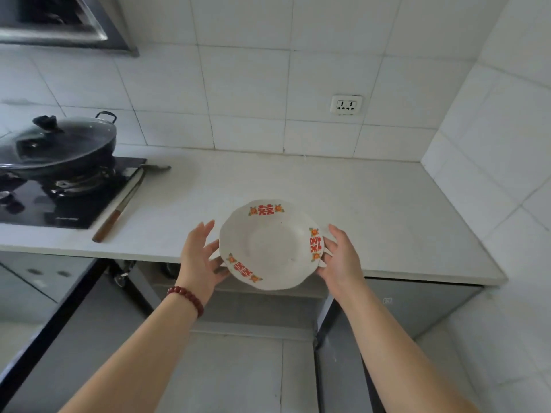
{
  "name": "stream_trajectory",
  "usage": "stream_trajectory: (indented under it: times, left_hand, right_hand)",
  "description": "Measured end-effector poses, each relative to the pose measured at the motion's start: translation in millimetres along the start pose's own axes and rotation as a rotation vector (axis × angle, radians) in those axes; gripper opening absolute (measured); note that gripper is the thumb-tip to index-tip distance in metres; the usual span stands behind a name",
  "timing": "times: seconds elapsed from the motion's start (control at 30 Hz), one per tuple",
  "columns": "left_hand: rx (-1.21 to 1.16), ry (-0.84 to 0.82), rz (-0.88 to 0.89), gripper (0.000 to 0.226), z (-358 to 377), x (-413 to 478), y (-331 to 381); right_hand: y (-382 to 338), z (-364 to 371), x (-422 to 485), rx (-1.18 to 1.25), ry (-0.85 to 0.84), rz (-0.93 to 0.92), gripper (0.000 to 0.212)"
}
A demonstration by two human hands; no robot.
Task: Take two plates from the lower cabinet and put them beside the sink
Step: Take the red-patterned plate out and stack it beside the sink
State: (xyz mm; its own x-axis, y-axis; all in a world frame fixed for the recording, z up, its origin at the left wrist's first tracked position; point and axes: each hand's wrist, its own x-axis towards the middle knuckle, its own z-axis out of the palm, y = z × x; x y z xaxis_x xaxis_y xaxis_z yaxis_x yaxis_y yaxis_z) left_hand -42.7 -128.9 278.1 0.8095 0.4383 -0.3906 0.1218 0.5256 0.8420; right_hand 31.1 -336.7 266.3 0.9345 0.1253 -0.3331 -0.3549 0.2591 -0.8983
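A: Where are the plates?

B: Held between both hands over the near edge of the white bench, roughly level. The top one is white with a wavy rim and red-and-orange marks at three spots. White edges peek out under it at left and right, so there looks to be a second plate beneath, though little of it shows.

A: And the hands?

B: The left hand cups the left side from below, fingers spread, thumb under the rim. The right hand grips the right rim, fingers underneath. Both are grasping the plates. A red bead bracelet sits on the left wrist.

A: What lies around them?

B: Below the bench, under the plates, the lower cabinet stands open, with a door swung out at the right. On the bench to the left, a knife with a wooden handle lies just beside a black stove. A dark wok with a glass lid stands on the burner, far left. On the tiled far wall, to the right, there is a white socket. A range hood hangs at the top left.
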Motion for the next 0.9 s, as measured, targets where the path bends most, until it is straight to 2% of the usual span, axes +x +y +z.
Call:
stream_trajectory:
  times: [0.17, 0.47, 0.6, 0.73, 0.9]
  left_hand:
    - [-0.03, 0.068, 0.07, 0.052, -29.4, -15.9, 26.5]
    - [-0.204, 0.246, 0.201, 0.05, -117.8, -55.1, 74.6]
    - [-0.233, 0.313, 0.256, 0.05, -172.9, -74.7, 96.8]
    - [-0.239, 0.382, 0.307, 0.05, -241.3, -99.1, 120.3]
    - [-0.249, 0.453, 0.385, 0.055, -341.9, -136.2, 151.4]
  right_hand:
    - [-6.2, 42.3, -6.8, -0.005, -0.084, -0.033, 0.018]
    - [15.2, 147.6, -33.8, -0.054, -0.323, -0.034, 0.016]
    - [35.0, 204.4, -54.8, -0.065, -0.449, 0.003, 0.022]
    - [64.5, 269.6, -84.0, -0.109, -0.546, 0.023, 0.017]
    - [110.9, 363.9, -135.9, -0.126, -0.699, 0.093, 0.032]
